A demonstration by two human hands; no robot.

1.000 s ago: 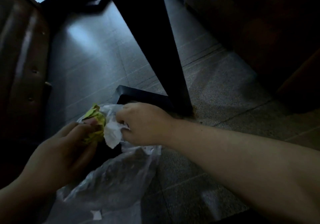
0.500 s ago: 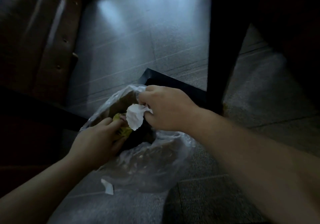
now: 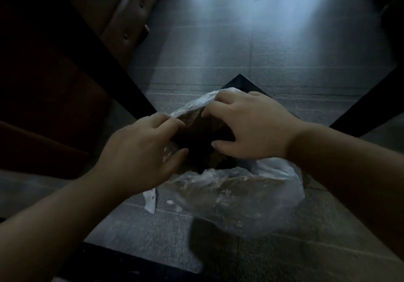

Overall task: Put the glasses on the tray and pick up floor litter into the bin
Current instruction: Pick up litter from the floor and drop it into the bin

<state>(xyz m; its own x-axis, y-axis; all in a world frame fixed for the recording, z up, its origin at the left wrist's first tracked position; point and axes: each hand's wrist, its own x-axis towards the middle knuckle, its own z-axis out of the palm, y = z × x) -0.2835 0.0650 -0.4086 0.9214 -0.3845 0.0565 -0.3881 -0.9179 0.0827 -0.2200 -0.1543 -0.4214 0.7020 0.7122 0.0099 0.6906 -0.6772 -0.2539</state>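
A clear plastic bin bag (image 3: 240,194) lies on the grey floor with its dark mouth (image 3: 201,142) facing me. My left hand (image 3: 140,155) hovers at the mouth's left side, fingers apart, fingertips touching the bag's raised rim (image 3: 192,104). Over the mouth's right side my right hand (image 3: 247,126) is spread, its fingers resting on the same rim and its thumb held wide. Neither hand holds litter. A white paper scrap (image 3: 150,201) lies on the floor just left of the bag. No glasses or tray are in view.
A dark table leg (image 3: 122,91) slants down on the left and another (image 3: 369,107) on the right. A black flat base (image 3: 240,83) sits behind the bag. Brown buttoned upholstery (image 3: 122,15) stands at the upper left. Light reflects off the floor ahead.
The yellow wrapper has left my left hand and the white tissue my right hand; both are out of sight. Both hands now sit spread at the bag's mouth.
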